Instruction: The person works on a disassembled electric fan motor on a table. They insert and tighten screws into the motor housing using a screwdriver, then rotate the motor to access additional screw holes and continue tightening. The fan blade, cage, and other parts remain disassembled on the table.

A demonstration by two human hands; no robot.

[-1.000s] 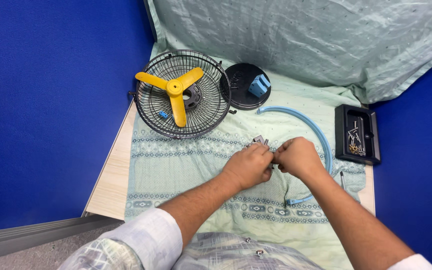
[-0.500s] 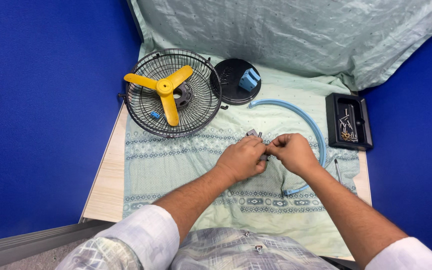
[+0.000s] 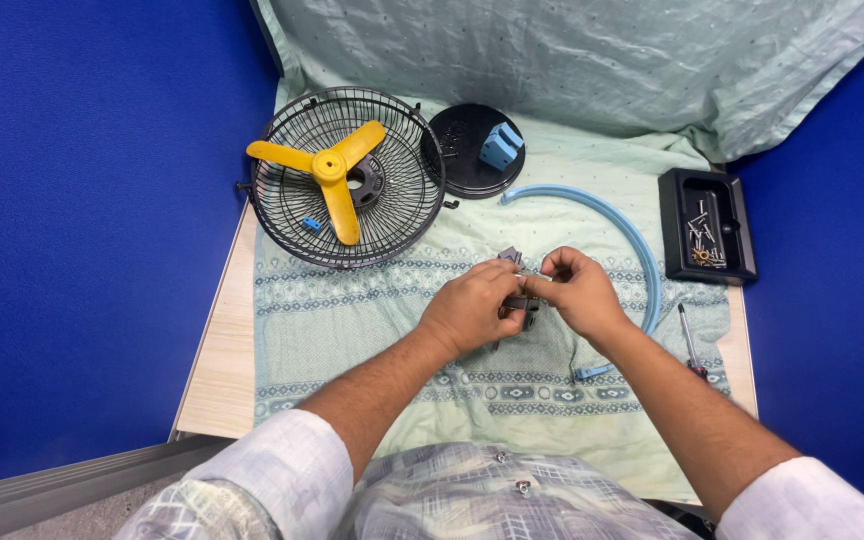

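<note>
My left hand [image 3: 472, 308] and my right hand [image 3: 578, 290] meet over the middle of the cloth-covered table [image 3: 220, 360]. Both pinch a small grey metal part [image 3: 515, 262] between the fingertips; most of it is hidden by my fingers. A black wire fan grille [image 3: 348, 178] with a yellow three-blade propeller [image 3: 329, 170] lies beyond my left hand. A curved light-blue plastic strip [image 3: 620, 232] arcs around my right hand.
A round black fan base [image 3: 457, 158] with a blue block [image 3: 500, 146] lies behind the hands. A black tray [image 3: 706, 224] of screws sits at the right edge, a screwdriver [image 3: 690, 340] below it. Blue walls stand on both sides.
My hands have stayed together on the small part with only slight finger movement. The view has shifted a little, so everything sits slightly differently in frame.
</note>
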